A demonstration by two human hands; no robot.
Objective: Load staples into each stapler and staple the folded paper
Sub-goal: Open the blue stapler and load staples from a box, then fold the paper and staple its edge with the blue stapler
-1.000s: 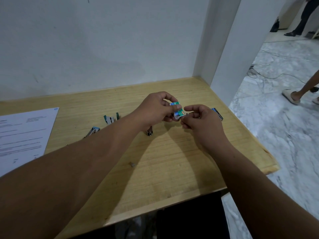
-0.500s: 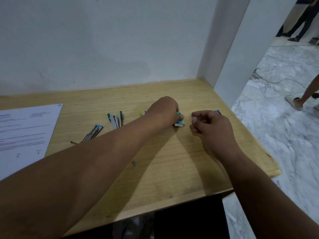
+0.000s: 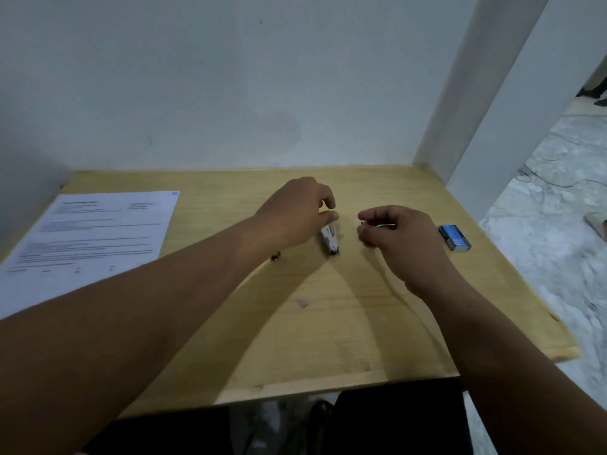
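Gripping a small stapler (image 3: 329,237) on the bench (image 3: 328,339), your left hand (image 3: 295,215) curls; your right hand (image 3: 394,234) pinches a thin staple strip (image 3: 382,225).

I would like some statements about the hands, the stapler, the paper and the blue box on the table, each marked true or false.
1. The left hand holds the yellow end of a small stapler on the table. True.
2. The right hand lies flat and open on the paper. False: its fingers pinch a small thin item, too small to identify, above bare wood.
3. The blue box lies to the right of the right hand, untouched. True.
4. The printed paper is under the stapler. False: it lies apart, at the table's left side.
5. The stapler is in the blue box. False: it lies on the wood between the hands.
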